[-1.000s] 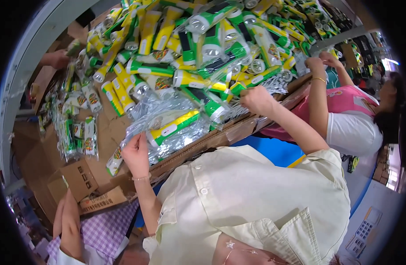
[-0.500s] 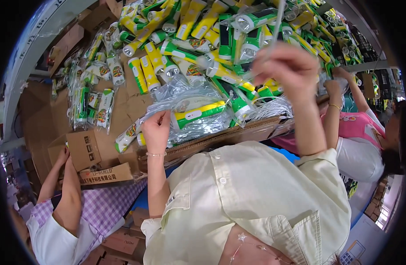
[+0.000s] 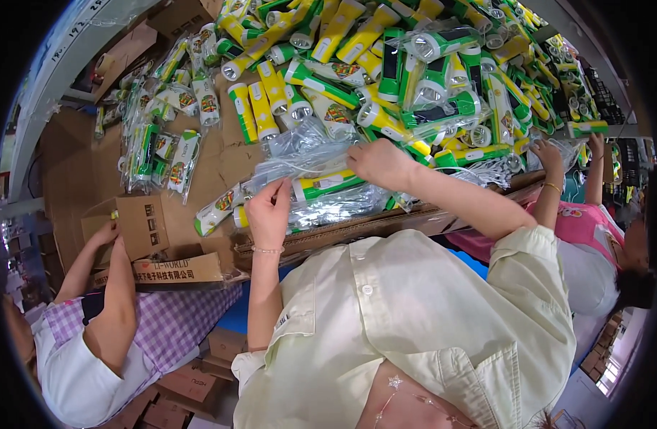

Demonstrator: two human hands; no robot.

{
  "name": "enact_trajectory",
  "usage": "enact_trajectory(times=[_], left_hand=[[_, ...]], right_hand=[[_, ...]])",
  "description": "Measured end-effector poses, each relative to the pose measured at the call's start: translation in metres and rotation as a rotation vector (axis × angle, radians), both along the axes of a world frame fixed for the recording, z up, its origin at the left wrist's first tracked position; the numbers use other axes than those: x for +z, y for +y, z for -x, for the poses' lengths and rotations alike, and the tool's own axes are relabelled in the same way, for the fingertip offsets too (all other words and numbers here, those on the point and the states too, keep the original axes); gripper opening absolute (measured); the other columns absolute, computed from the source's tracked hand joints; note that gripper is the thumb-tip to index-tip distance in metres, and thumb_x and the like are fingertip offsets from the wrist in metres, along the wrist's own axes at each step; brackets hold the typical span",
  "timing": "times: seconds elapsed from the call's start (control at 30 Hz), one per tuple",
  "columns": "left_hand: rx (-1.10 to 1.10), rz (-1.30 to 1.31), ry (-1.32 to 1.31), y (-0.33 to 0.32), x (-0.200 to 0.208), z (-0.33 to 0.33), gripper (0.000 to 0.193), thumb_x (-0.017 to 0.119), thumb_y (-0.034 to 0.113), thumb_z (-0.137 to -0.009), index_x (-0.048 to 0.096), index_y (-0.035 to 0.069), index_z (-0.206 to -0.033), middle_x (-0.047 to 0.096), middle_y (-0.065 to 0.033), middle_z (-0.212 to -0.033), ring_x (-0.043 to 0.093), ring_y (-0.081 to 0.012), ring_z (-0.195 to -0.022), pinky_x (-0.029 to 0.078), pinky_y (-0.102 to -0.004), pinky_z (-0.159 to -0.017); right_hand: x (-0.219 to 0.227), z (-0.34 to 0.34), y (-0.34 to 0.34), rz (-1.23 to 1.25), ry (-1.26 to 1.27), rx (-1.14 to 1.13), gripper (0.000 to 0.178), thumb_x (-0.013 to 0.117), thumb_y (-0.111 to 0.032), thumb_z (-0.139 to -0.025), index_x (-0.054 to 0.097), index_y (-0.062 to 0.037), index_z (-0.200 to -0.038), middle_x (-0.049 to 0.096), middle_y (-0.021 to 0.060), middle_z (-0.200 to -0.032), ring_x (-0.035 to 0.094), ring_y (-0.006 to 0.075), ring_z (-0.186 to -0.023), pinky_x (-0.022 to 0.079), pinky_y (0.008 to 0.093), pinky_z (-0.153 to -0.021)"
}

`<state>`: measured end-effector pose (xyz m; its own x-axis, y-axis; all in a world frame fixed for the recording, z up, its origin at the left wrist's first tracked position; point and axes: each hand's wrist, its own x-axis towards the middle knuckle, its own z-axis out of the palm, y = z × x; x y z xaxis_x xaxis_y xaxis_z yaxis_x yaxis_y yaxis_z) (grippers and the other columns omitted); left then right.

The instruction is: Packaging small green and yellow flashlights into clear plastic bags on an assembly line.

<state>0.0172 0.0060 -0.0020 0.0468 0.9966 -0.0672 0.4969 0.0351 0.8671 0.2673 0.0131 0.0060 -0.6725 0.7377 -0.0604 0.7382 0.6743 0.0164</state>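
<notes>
A green and yellow flashlight lies in front of me among clear plastic bags, apparently inside one. At its left end my left hand is closed in a pinch on the edge of a clear bag. My right hand is closed at the flashlight's right end, over the bag. Its fingertips are partly hidden, and what they hold does not show. A bundle of white cords lies to the right of my right hand, partly behind my forearm.
A large pile of green and yellow flashlights covers the far side. Bagged flashlights lie on cardboard at the left. One co-worker's hands are at a small open carton; another co-worker's hand works at the right. A cardboard edge runs before me.
My right hand has come down and left from a raised position, where it held a white cord, to the flashlight's right end. My left hand keeps its pinch. The co-worker at right now lifts a flashlight.
</notes>
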Motion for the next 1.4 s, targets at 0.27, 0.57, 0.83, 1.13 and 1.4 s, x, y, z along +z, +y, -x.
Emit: enact_trajectory(times=[0.27, 0.57, 0.83, 1.13, 1.4], left_hand=[[-0.011, -0.042, 0.050, 0.000, 0.008, -0.011, 0.018, 0.065, 0.015, -0.082, 0.068, -0.001, -0.091, 0.057, -0.0104, -0.056, 0.048, -0.0083, -0.048, 0.041, -0.0257, -0.050], [0.001, 0.121, -0.090, 0.004, -0.002, 0.000, 0.020, 0.065, 0.016, -0.083, 0.068, -0.002, -0.091, 0.056, -0.0048, -0.055, 0.046, -0.0068, -0.049, 0.038, -0.0244, -0.048], [0.013, 0.205, -0.208, 0.004, -0.004, 0.001, 0.021, 0.066, 0.017, -0.084, 0.069, -0.002, -0.092, 0.052, 0.0004, -0.052, 0.044, -0.0039, -0.048, 0.035, -0.0225, -0.045], [0.072, 0.104, -0.121, -0.002, -0.008, -0.008, 0.019, 0.065, 0.015, -0.083, 0.069, -0.002, -0.090, 0.055, -0.0002, -0.054, 0.046, -0.0037, -0.050, 0.038, -0.0214, -0.048], [0.100, 0.233, -0.199, -0.001, -0.005, -0.012, 0.018, 0.064, 0.015, -0.083, 0.068, -0.002, -0.089, 0.057, -0.0022, -0.054, 0.049, -0.0042, -0.050, 0.039, -0.0214, -0.048]], right_hand=[[0.018, 0.015, 0.014, 0.052, 0.563, -0.115, 0.012, 0.063, -0.012, -0.073, 0.065, -0.0064, -0.084, 0.064, 0.0073, -0.078, 0.063, 0.0227, -0.070, 0.051, 0.0330, -0.060], [0.098, 0.074, 0.026, 0.424, 1.522, -0.253, 0.009, 0.066, -0.007, -0.082, 0.068, -0.0025, -0.090, 0.068, 0.0036, -0.081, 0.065, 0.0106, -0.077, 0.049, 0.0237, -0.063], [-0.005, 0.036, 0.014, 0.374, 0.988, -0.131, 0.009, 0.066, -0.022, -0.079, 0.068, -0.0164, -0.085, 0.064, 0.0035, -0.071, 0.062, 0.0206, -0.064, 0.047, 0.0309, -0.056], [0.012, 0.000, 0.010, 0.174, -0.242, 0.031, 0.005, 0.061, -0.016, -0.074, 0.063, -0.0116, -0.073, 0.062, 0.0030, -0.067, 0.064, 0.0238, -0.067, 0.048, 0.0362, -0.055], [0.001, -0.020, 0.005, 0.051, -0.092, 0.154, 0.004, 0.060, -0.011, -0.072, 0.064, -0.0114, -0.070, 0.065, 0.0053, -0.074, 0.066, 0.0235, -0.072, 0.049, 0.0366, -0.055]])
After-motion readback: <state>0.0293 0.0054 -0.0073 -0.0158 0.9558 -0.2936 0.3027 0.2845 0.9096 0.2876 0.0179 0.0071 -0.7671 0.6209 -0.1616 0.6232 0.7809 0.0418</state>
